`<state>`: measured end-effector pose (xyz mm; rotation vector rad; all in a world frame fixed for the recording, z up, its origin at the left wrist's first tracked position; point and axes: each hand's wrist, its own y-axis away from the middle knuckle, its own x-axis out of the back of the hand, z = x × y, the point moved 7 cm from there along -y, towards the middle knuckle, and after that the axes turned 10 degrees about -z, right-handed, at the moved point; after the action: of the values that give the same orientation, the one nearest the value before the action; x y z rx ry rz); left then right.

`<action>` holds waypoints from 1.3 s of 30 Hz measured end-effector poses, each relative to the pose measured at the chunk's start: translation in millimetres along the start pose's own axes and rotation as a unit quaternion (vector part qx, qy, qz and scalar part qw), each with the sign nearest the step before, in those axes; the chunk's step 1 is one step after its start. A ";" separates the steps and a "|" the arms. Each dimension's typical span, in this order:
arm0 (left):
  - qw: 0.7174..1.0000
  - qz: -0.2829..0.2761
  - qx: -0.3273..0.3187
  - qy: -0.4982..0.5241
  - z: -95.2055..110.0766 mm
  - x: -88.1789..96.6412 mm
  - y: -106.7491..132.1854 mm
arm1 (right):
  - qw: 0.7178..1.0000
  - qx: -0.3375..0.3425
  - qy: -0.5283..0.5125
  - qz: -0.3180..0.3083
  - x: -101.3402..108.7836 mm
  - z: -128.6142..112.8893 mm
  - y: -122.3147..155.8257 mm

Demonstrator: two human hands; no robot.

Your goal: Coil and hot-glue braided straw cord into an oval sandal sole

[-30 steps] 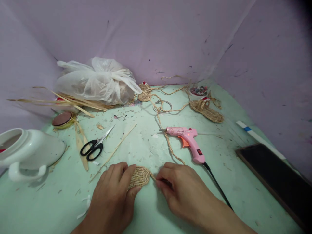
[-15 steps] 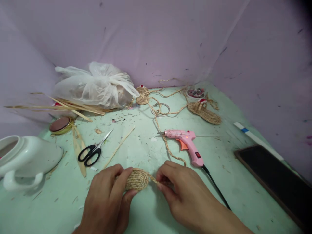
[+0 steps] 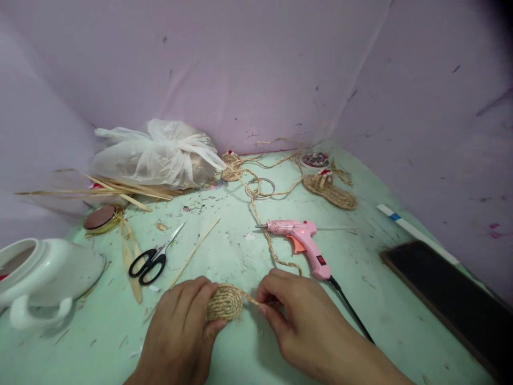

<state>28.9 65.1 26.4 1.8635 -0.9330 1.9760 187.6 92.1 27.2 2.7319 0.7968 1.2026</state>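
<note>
A small flat coil of braided straw rope point(image 3: 225, 302) lies on the green table near me. My left hand point(image 3: 180, 331) grips it, fingers over its left side and thumb under its lower edge. Just right of the coil, my right hand point(image 3: 294, 315) pinches the loose end of the braided rope point(image 3: 267, 243). That rope runs away past the nose of a pink glue gun point(image 3: 302, 243), which lies on the table with its light on.
Black-handled scissors point(image 3: 154, 258) and straw strips point(image 3: 108, 187) lie at the left, with a white jug point(image 3: 38, 278) on its side. Behind are a plastic bag point(image 3: 156, 155), a woven straw sandal point(image 3: 331, 191) and a metal ring point(image 3: 260, 187). A dark slab point(image 3: 444, 299) lies right.
Both hands stay on the coil and rope end. The coil has been turned a little and its far edge tipped up in my left hand. The camera tilted slightly.
</note>
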 end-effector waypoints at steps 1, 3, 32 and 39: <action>1.000 -0.015 0.004 0.006 1.3 -2.8 -0.2 | 1.000 -0.008 0.023 -0.007 -2.2 1.5 -0.8; 0.999 -0.042 0.012 0.014 4.9 -7.5 -0.1 | 0.998 -0.019 0.062 -0.019 -6.1 3.3 -2.4; 1.000 -0.012 0.021 0.003 9.0 4.4 0.4 | 0.999 -0.017 0.010 -0.041 -3.4 7.3 -10.0; 1.000 -0.015 0.018 0.004 9.1 1.8 -1.9 | 0.998 -0.032 -0.019 -0.041 -6.4 12.2 -10.1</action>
<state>36.9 60.6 28.4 1.8769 -0.8673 1.9932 188.1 99.7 11.9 2.6347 0.8426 1.1376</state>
